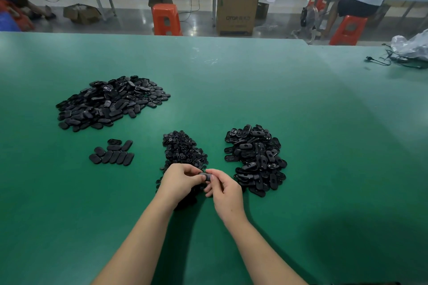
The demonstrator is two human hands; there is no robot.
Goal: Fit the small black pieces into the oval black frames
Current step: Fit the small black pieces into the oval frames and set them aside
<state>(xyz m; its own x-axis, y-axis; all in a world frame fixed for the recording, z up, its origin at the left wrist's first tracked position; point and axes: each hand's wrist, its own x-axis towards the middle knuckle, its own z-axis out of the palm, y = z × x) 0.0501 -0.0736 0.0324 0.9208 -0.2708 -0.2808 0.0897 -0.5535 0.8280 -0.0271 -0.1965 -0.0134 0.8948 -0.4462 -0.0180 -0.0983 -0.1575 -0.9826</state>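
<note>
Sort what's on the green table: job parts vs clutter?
Job:
- part held by left hand and right hand
- small pieces pile
- open frames pile
- big pile, far left
- short rows

Lying about:
- plastic bag
- black cable
</note>
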